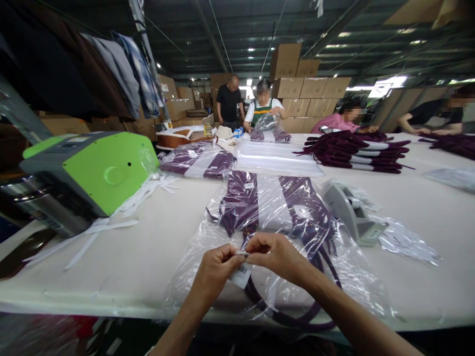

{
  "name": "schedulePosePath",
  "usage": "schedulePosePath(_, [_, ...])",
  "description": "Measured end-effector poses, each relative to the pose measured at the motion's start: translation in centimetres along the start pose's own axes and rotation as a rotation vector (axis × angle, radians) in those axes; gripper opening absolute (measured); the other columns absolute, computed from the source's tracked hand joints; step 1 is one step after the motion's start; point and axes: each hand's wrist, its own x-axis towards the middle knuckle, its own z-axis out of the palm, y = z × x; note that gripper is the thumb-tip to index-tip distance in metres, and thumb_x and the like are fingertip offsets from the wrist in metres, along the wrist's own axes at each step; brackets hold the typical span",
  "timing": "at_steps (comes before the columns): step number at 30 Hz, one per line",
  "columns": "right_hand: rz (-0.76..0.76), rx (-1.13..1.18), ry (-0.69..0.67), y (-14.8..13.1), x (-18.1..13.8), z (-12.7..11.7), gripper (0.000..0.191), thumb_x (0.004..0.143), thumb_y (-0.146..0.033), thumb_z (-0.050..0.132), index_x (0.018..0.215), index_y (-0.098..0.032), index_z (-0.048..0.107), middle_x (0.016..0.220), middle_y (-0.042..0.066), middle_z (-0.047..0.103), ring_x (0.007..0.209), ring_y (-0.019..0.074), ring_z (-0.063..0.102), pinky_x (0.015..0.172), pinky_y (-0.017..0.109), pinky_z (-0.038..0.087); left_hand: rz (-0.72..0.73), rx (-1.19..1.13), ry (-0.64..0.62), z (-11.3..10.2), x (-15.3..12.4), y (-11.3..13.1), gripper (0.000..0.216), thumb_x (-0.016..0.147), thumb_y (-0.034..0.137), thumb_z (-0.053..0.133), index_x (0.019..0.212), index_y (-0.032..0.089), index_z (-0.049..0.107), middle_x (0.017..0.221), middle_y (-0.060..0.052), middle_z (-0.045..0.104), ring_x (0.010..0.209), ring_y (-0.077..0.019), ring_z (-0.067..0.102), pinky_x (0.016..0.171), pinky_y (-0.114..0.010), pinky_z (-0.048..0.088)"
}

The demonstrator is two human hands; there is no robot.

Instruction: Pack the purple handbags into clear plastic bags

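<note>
In the head view, the left hand and the right hand meet over the near end of the clear bag, which lies flat on the desk with a purple garment folded inside. Both sets of fingers are pinched on the top edge of a small white barcode label, thumbs against forefingers. The label hangs just below the fingertips, over the bag's near middle and touching or close above the film; which, I cannot tell.

This looks like fiddly work with a small label. It likely goes best with a light pinch at the very edge, the printed bars kept clear of the fingertips, and the film beneath kept smooth and unwrinkled.

Left of the bag stands a green machine with white strips strewn beside it. Right of the bag sits a grey dispenser. Beyond the bag lie more bagged garments and a purple stack, where other people work.
</note>
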Motion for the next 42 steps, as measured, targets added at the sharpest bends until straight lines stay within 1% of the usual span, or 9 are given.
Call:
schedulePosePath(8, [0.044,0.161,-0.098,0.8,-0.3,-0.2,0.018,0.077,-0.031,0.076,0.082,-0.015,0.070,0.072,-0.001,0.065,0.065,0.0109,0.055,0.062,0.024,0.042,0.085,0.241,0.080,0.4,-0.6,1.2,0.022,0.079,0.036,0.066,0.069,0.017,0.068,0.059,0.003,0.060,0.055,-0.0100,0.051,0.052,-0.019,0.036])
schedulePosePath(15, [0.064,0.198,-0.071,0.3,-0.7,-0.3,0.013,0.075,-0.026,0.075,0.079,-0.016,0.067,0.068,-0.004,0.060,0.061,0.0091,0.050,0.058,0.023,0.036,0.076,0.238,0.118,0.4,-0.4,1.2,0.028,0.077,0.038,0.066,0.059,0.017,0.060,0.052,0.005,0.052,0.051,-0.0092,0.046,0.049,-0.019,0.033])
schedulePosePath(22, [0.028,0.044,0.098,0.1,-0.2,-0.4,0.007,0.077,-0.023,0.070,0.078,-0.016,0.070,0.072,-0.001,0.067,0.067,0.0124,0.057,0.063,0.025,0.041,0.013,0.144,0.086,0.6,0.0,0.8,0.032,0.076,0.042,0.067,0.059,0.018,0.055,0.054,0.003,0.057,0.052,-0.0124,0.056,0.050,-0.020,0.040])
schedulePosePath(26, [-0.003,-0.048,0.203,0.8,0.0,-1.2,0.009,0.078,-0.026,0.069,0.077,-0.017,0.070,0.079,0.002,0.070,0.073,0.0157,0.061,0.067,0.028,0.045,0.090,0.215,0.053,0.6,0.3,0.5,0.022,0.077,0.035,0.070,0.066,0.017,0.062,0.060,0.004,0.059,0.058,-0.0114,0.056,0.055,-0.020,0.039])
schedulePosePath(28, [-0.011,-0.032,0.212,1.1,-0.1,-1.5,0.011,0.080,-0.029,0.068,0.078,-0.017,0.070,0.083,0.003,0.070,0.077,0.0167,0.062,0.069,0.028,0.046,0.094,0.231,0.034,0.7,0.3,0.5,0.020,0.079,0.034,0.068,0.068,0.018,0.063,0.061,0.003,0.062,0.060,-0.0119,0.058,0.057,-0.020,0.040])
schedulePosePath(31, [0.037,0.082,0.208,1.4,-0.2,-1.6,0.015,0.081,-0.033,0.068,0.081,-0.018,0.068,0.075,0.001,0.068,0.068,0.0147,0.059,0.062,0.026,0.043,0.032,0.185,0.015,0.8,0.3,0.5,0.024,0.079,0.038,0.067,0.067,0.018,0.061,0.062,0.002,0.067,0.060,-0.0146,0.064,0.058,-0.022,0.045])
schedulePosePath(37, [0.057,0.149,0.286,0.2,-0.5,-2.4,0.019,0.081,-0.037,0.070,0.080,-0.018,0.066,0.069,-0.003,0.061,0.064,0.0113,0.054,0.060,0.024,0.042,-0.010,0.212,0.046,0.3,0.6,-0.2,0.033,0.079,0.044,0.067,0.061,0.019,0.054,0.054,0.004,0.060,0.051,-0.0149,0.063,0.050,-0.021,0.043])
schedulePosePath(39, [0.056,0.151,0.274,-0.6,-0.8,-2.4,0.021,0.080,-0.038,0.071,0.079,-0.017,0.067,0.069,-0.003,0.061,0.063,0.0106,0.053,0.059,0.023,0.043,-0.001,0.256,0.062,0.1,1.4,-0.5,0.034,0.081,0.045,0.065,0.062,0.019,0.054,0.055,0.004,0.059,0.052,-0.0146,0.063,0.050,-0.021,0.042])
schedulePosePath(42, [0.082,0.202,0.158,-1.8,-1.4,-1.0,0.022,0.081,-0.039,0.070,0.081,-0.018,0.067,0.064,-0.003,0.060,0.057,0.0101,0.053,0.054,0.022,0.042,0.118,0.541,0.069,0.3,3.4,-0.4,0.032,0.088,0.040,0.058,0.066,0.018,0.056,0.060,0.003,0.062,0.056,-0.0133,0.063,0.051,-0.020,0.040])
